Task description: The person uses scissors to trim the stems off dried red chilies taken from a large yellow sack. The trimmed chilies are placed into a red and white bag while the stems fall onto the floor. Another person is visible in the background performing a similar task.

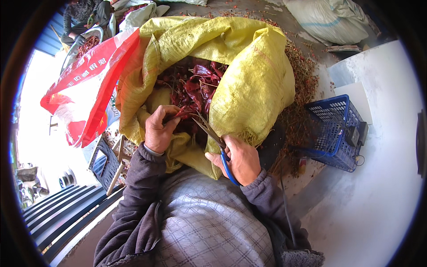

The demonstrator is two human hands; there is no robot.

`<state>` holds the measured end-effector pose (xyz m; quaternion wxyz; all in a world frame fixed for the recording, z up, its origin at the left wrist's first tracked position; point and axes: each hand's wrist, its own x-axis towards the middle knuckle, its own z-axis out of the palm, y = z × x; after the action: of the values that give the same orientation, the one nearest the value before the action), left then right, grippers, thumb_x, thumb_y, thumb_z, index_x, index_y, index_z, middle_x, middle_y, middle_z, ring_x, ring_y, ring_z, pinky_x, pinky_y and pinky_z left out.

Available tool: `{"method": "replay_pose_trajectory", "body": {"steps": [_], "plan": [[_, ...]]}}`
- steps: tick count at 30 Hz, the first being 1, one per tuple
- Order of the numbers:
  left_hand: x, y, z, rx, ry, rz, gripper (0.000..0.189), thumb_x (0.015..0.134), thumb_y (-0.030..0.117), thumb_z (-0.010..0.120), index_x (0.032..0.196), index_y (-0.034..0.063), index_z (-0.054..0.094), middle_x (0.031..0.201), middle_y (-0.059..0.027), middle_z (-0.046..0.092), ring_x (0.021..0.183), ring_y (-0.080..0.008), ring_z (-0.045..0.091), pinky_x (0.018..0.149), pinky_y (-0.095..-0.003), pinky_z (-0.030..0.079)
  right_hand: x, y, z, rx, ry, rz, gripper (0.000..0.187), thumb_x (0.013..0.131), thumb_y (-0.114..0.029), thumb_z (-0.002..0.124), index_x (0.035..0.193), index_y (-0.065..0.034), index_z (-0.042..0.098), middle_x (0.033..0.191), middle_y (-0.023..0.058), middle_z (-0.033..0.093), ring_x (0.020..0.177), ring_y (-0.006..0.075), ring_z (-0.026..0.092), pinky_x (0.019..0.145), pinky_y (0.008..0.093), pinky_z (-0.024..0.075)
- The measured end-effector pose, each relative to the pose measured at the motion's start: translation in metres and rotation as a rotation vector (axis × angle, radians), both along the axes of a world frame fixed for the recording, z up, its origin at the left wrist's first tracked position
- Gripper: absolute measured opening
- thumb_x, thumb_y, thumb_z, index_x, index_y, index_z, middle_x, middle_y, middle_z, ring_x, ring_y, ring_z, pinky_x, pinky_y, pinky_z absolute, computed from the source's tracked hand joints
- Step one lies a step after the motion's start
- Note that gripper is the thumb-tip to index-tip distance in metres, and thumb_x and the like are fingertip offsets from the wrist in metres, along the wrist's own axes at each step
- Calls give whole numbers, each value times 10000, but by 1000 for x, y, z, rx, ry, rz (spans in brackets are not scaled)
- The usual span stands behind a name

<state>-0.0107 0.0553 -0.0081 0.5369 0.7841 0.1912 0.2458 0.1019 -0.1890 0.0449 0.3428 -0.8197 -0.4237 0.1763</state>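
A dried red chili pepper (184, 112) is pinched between the thumb and fingers of my left hand (160, 129). My right hand (241, 157) grips scissors (212, 132) with blue handles, their blades parted and pointing at the stem end of that pepper. Whether the blades touch the stem, I cannot tell. Both hands are over the mouth of a yellow woven sack (250, 90), whose rim is folded outward. Inside it lies a heap of dried red chilies (195, 85), partly hidden by my hands and the sack's folds.
To the left stands a red and white plastic bag (88, 78), beside a stool with a phone (99, 162). On the right, a blue plastic basket (333, 128) sits near stem debris (298, 100). Another person (81, 20) works at the upper left. A white sack (330, 21) lies at the back.
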Motion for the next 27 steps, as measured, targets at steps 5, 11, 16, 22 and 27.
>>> {"method": "replay_pose_trajectory", "body": {"steps": [5,11,16,22,27], "plan": [[3,-12,15,38,69,-15,378,835,-98,731,1187,18,656,1024,-60,710,930,-126,661,867,-280,533,-3,10,-2,13,-134,17,516,892,-492,786,1057,-22,653,807,143,648,706,336,663,624,432,535],[11,-4,17,357,273,-18,408,780,-15,804,1171,26,694,1070,-120,711,935,-258,715,848,-338,557,-10,4,-6,0,-114,26,505,887,-497,789,1035,-31,661,817,143,653,714,332,670,627,420,541],[18,12,-2,598,387,-162,440,753,90,822,1178,59,714,1090,-165,704,1012,-416,680,860,-470,556,-10,-10,-12,-24,-1,-35,476,903,-477,784,967,-27,643,763,131,630,664,314,647,602,414,521],[9,15,-4,532,297,-68,391,781,78,807,1162,64,723,1041,-138,717,958,-354,670,835,-434,550,-13,-16,-16,-49,13,-34,496,898,-497,785,981,-29,643,746,124,619,647,316,637,592,415,515],[1,18,9,403,214,92,374,847,79,797,1214,98,732,982,-129,719,857,-291,648,793,-382,535,-14,-10,-16,14,-20,-2,466,896,-471,795,935,-41,618,734,113,608,638,309,629,580,414,509]]}}
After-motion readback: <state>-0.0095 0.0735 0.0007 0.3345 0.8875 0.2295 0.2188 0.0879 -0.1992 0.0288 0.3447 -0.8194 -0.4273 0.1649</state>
